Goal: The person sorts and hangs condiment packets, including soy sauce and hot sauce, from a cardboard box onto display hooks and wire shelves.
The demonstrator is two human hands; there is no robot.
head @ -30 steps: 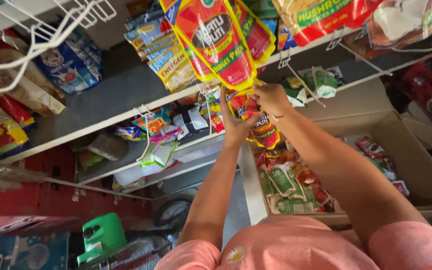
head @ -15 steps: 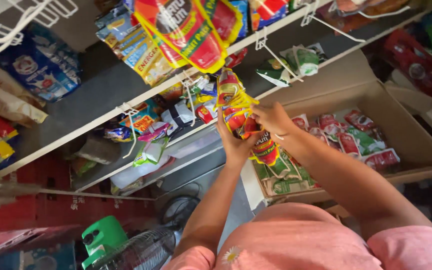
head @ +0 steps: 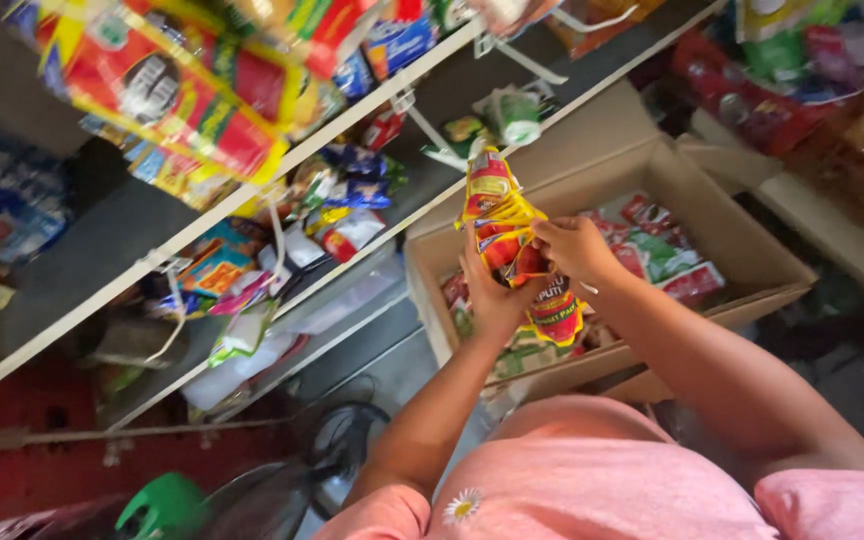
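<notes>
Both hands gripping a strip of red-and-yellow sachets above an open cardboard box.

The left hand point(head: 492, 295) wraps the strip of sachets point(head: 512, 245) from behind, fingers curled shut on it; the right hand point(head: 574, 248) pinches its front, fingertips closed on the packets near the strip's middle. The strip hangs upright just above the near-left corner of the cardboard box point(head: 752, 255), which holds more red and green packets; a white wire rack point(head: 252, 195) with hanging goods runs up and to the left of the box, and a green plastic object point(head: 157, 505) lies well below it. To handle the strip well, it seems best to support it low with one hand and guide with the other — keeping the joined packets straight, so no seam tears.
</notes>
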